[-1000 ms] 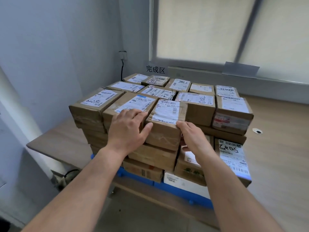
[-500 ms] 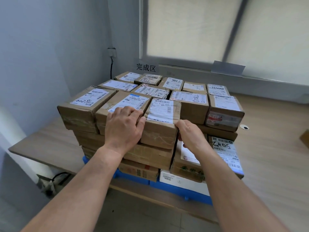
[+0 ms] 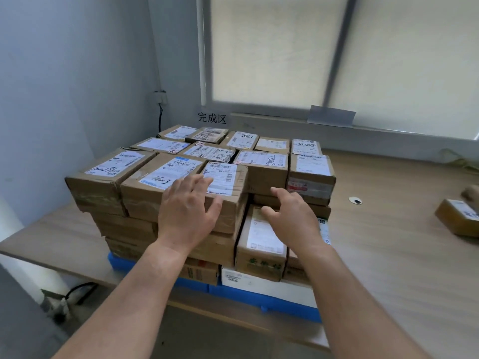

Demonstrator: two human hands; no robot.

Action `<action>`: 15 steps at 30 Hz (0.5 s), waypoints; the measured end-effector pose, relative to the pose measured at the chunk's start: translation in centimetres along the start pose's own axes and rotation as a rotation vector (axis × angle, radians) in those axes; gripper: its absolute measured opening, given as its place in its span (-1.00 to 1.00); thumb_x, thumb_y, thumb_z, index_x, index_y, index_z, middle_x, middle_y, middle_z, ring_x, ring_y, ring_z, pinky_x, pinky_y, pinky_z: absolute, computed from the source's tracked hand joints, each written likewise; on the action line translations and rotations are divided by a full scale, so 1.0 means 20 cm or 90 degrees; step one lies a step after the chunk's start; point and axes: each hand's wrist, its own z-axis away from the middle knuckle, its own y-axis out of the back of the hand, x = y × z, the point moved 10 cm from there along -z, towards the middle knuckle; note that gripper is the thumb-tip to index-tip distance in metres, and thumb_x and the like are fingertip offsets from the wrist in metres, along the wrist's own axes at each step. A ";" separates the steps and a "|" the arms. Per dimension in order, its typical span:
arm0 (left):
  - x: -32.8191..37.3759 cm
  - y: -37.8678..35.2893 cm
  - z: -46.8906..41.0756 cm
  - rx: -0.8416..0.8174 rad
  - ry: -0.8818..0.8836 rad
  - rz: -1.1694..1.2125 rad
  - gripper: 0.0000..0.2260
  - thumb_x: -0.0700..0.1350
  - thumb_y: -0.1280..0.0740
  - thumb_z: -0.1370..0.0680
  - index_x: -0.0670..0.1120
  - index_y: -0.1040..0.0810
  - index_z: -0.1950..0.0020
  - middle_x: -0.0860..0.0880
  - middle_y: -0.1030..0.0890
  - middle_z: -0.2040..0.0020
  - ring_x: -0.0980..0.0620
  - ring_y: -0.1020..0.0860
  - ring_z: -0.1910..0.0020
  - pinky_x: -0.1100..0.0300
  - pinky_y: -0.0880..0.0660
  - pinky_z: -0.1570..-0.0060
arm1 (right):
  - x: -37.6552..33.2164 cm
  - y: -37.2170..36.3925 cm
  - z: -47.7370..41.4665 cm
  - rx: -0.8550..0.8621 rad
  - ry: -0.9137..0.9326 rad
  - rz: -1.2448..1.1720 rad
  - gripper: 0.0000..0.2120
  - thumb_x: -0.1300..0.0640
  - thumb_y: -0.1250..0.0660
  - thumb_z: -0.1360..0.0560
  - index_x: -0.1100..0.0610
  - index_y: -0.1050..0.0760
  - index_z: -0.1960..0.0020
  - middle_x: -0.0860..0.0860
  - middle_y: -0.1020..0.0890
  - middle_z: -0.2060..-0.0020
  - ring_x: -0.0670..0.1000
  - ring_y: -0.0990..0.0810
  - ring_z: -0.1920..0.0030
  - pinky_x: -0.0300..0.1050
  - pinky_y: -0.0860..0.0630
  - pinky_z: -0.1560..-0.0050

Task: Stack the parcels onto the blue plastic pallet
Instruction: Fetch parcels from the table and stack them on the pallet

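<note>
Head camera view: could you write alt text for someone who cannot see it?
A person's left hand rests on the front top parcel of a stack of labelled parcels on a blue plastic pallet; the right hand hovers open beside it. A loose parcel lies apart on the wooden table.

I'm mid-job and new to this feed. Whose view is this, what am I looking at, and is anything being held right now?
There is no machine here. A person works with bare hands, and the single camera sits on their head, looking forward and down. The left hand lies flat, fingers spread, on the front parcel of the top layer. The right hand is open beside that parcel and holds nothing. The stacked parcels sit on a blue pallet, which rests on a wooden table. A loose parcel lies on the table at the far right.
</note>
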 end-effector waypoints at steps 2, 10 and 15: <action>0.14 -0.03 0.08 0.008 -0.012 0.030 -0.58 0.13 -0.21 -0.54 -0.08 -0.51 -0.29 -0.06 -0.55 -0.24 -0.06 -0.48 -0.25 -0.03 -0.39 -0.23 | 0.07 0.06 0.04 0.018 0.015 0.047 -0.51 -0.01 -0.21 -0.58 -0.08 -0.24 -0.49 0.01 -0.43 -0.30 0.03 -0.40 -0.29 -0.05 -0.44 -0.16; 0.70 -0.20 0.26 -0.013 -0.074 0.073 -0.55 0.15 -0.17 -0.50 -0.06 -0.53 -0.26 -0.02 -0.59 -0.17 -0.02 -0.52 -0.18 0.03 -0.45 -0.14 | 0.46 0.30 0.23 0.083 0.023 0.103 -0.56 0.04 -0.22 -0.57 -0.09 -0.32 -0.45 0.00 -0.45 -0.29 0.01 -0.39 -0.30 -0.11 -0.41 -0.19; 0.95 -0.27 0.30 -0.027 -0.077 0.048 -0.60 0.10 -0.33 -0.47 -0.10 -0.58 -0.21 -0.06 -0.62 -0.12 -0.08 -0.56 -0.13 -0.02 -0.48 -0.08 | 0.69 0.46 0.33 0.099 0.015 0.118 -0.56 0.07 -0.24 -0.55 -0.06 -0.36 -0.42 0.03 -0.45 -0.30 0.06 -0.40 -0.29 -0.08 -0.39 -0.21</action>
